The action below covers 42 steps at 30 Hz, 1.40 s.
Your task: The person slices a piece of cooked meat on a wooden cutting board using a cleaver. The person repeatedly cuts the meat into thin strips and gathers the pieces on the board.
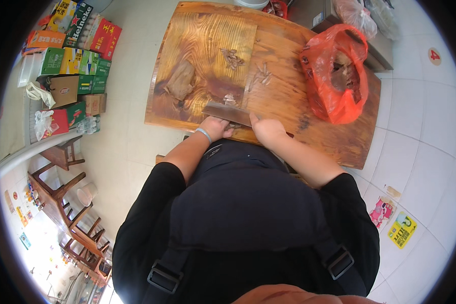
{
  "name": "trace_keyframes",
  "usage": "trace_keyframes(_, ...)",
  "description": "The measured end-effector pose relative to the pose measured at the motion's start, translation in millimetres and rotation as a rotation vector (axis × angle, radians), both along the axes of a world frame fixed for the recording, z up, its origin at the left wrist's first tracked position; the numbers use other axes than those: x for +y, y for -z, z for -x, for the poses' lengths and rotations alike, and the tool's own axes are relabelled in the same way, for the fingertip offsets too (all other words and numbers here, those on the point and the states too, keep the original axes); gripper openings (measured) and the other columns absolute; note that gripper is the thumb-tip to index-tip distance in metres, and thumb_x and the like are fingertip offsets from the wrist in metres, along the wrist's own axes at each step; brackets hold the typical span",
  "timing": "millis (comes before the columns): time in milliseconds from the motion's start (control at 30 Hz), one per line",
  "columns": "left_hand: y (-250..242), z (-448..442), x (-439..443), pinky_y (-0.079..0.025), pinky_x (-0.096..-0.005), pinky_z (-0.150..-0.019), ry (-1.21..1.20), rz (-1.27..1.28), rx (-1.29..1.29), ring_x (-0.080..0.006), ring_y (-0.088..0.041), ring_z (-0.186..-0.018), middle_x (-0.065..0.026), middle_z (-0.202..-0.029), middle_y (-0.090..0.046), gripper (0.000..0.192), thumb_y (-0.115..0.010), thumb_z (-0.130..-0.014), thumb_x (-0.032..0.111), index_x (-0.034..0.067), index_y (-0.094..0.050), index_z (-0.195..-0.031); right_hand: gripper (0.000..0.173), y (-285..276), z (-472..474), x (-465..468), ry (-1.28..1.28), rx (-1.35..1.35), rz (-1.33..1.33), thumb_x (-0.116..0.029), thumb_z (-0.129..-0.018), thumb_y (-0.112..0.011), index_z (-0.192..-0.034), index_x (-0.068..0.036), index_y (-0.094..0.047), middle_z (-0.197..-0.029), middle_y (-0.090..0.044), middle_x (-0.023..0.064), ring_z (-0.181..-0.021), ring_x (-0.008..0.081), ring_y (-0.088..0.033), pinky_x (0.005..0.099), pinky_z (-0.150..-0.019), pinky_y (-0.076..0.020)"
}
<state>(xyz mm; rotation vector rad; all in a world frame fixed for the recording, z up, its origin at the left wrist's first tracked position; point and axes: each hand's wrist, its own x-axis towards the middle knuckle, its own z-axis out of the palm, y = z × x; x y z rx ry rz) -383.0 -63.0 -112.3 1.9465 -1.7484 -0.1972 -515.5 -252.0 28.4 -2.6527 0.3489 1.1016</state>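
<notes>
My right hand [269, 129] grips the handle of a cleaver [228, 113], its broad blade pointing left across the near edge of a wooden cutting board [209, 34]. Close against the blade, my left hand [214, 128] holds down a small brown piece of what looks like cooked meat [235, 125], partly hidden by fingers and blade. Just beyond the blade lie a few pale slices [230, 99]. A larger brown chunk of meat [180, 80] rests at the board's left. Cut strips [232, 59] sit farther back, and more strips [263, 74] lie to their right.
On the right of the wooden table [288, 91] stands an opened red plastic bag [311, 95] with brown meat inside. A white bucket [250, 3] is beyond the far edge. Stacked drink cartons [70, 60] line the left wall, with wooden stools [62, 154] nearer me.
</notes>
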Motion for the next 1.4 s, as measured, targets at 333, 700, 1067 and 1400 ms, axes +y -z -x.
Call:
trace_keyframes(333, 7.8, -1.4, 3.2, -0.055, -0.0436, -0.085, -0.013, -0.037, 0.062, -0.0335, -0.067, -0.092, -0.0151, -0.099, -0.069, 0.044, -0.076, -0.076, 0.033, 0.005, -0.069, -0.109, 0.051, 33.0, -27.7, 18.6, 0.038, -0.183, -0.054, -0.013, -0.099, -0.044, -0.148, 0.000, -0.039, -0.105, -0.073, 0.0207, -0.094, 0.0350, -0.072, 0.0467, -0.077, -0.0574)
trace_keyframes(700, -6.1, -1.0, 1.8, -0.051, -0.0438, -0.094, -0.002, 0.137, -0.009, -0.0370, -0.065, -0.100, -0.0156, -0.101, -0.068, 0.043, -0.077, -0.078, 0.027, 0.003, -0.068, -0.112, 0.038, 33.0, -42.2, 22.4, 0.085, -0.247, -0.077, -0.016, -0.100, -0.043, -0.133, 0.001, -0.049, -0.104, -0.071, 0.0252, -0.093, 0.0394, -0.071, 0.0510, -0.078, -0.0554)
trace_keyframes(1067, 13.6, -2.1, 6.2, -0.054, -0.0433, -0.088, 0.010, 0.058, -0.006, -0.0346, -0.066, -0.095, -0.0157, -0.103, -0.067, 0.043, -0.076, -0.078, 0.032, 0.005, -0.069, -0.109, 0.046, 23.3, -11.8, 14.7, 0.110, -0.105, -0.038, -0.011, -0.097, -0.042, -0.142, 0.001, -0.044, -0.103, -0.073, 0.0218, -0.092, 0.0381, -0.072, 0.0488, -0.076, -0.0567)
trace_keyframes(1400, -3.3, -2.9, 5.2, -0.050, -0.0448, -0.097, 0.028, 0.073, -0.059, -0.0367, -0.061, -0.109, -0.0164, -0.115, -0.064, 0.052, -0.078, -0.077, 0.035, 0.002, -0.066, -0.116, 0.039, 31.6, -41.2, 23.0, 0.062, -0.337, -0.090, -0.015, -0.099, -0.044, -0.133, 0.005, -0.050, -0.104, -0.073, 0.0216, -0.093, 0.0381, -0.072, 0.0480, -0.076, -0.0577)
